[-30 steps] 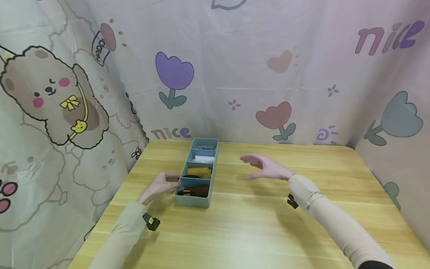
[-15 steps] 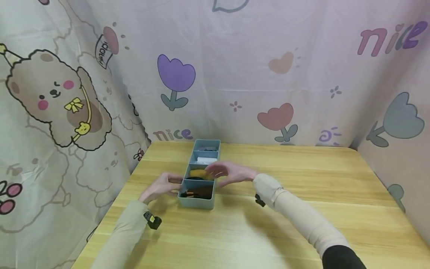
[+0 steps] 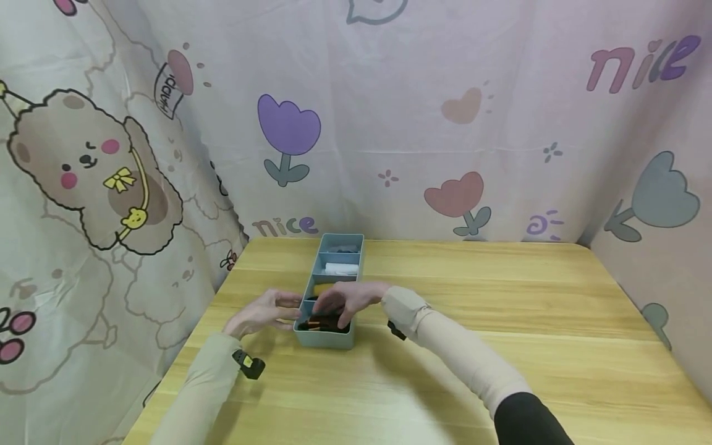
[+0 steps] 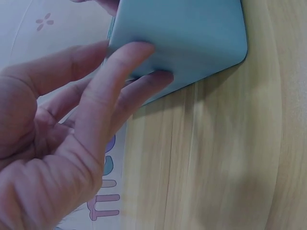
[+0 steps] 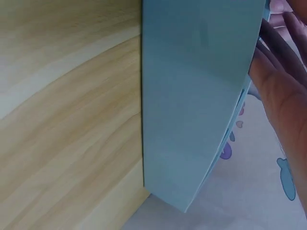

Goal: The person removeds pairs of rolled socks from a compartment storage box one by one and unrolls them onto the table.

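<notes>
A long blue-grey divided box (image 3: pixel 325 339) stands on the wooden table, its short end facing me. My left hand (image 3: pixel 264 314) is at its left side; in the left wrist view the fingertips (image 4: pixel 139 50) touch the outer wall. My right hand (image 3: pixel 353 298) reaches down over the front compartment, thumb and fingers spread around a dark brown item with orange parts (image 3: pixel 321 324). Seen from the right wrist, that hand's fingers (image 5: pixel 273 81) go over the rim into the box, where their tips are hidden. I cannot tell whether they grip the brown item.
Behind the front compartment lies something mustard yellow (image 3: pixel 322 288), partly covered by the right hand. Further back are a white rolled item (image 3: pixel 342 269) and grey pieces (image 3: pixel 343 250) in the farthest compartment. A patterned curtain (image 3: pixel 389 123) hangs beyond the table (image 3: pixel 473 296).
My right hand has moved left from over the bare table to the box and down into its front compartment. The left hand has stayed at the box's left side.
</notes>
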`<action>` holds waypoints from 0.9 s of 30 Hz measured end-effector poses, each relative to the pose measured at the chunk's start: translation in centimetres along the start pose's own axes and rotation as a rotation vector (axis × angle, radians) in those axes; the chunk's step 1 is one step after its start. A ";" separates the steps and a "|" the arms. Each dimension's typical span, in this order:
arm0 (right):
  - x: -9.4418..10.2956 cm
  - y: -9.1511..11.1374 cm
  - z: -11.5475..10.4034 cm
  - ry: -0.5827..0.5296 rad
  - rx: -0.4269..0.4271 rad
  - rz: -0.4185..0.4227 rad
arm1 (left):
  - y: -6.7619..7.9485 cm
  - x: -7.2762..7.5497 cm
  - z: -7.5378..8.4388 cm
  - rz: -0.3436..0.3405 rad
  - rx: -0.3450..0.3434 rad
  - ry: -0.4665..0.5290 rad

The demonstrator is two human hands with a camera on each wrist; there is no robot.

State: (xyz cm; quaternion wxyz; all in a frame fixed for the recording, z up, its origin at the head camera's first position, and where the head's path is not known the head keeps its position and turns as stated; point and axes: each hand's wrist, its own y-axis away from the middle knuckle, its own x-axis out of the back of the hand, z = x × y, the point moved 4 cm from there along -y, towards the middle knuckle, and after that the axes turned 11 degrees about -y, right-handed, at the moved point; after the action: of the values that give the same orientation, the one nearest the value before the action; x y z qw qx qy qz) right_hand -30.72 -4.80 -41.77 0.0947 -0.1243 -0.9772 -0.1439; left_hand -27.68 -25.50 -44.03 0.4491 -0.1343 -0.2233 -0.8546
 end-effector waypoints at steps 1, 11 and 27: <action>-0.1 -0.3 -0.1 0.010 -0.015 -0.010 | 0.0 0.0 0.0 -0.002 0.000 0.003; -0.6 -2.4 0.2 0.176 -0.095 -0.077 | -0.1 0.0 -0.2 -0.023 0.012 0.041; -1.3 -3.0 0.5 0.351 -0.081 -0.029 | 0.1 0.0 0.0 -0.020 0.019 0.039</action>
State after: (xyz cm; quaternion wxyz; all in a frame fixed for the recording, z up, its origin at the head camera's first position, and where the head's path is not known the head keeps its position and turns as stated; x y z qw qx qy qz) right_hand -30.37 -7.72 -43.27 0.2566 -0.0872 -0.9407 -0.2042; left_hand -27.60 -25.57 -43.95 0.4462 -0.1113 -0.2239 -0.8593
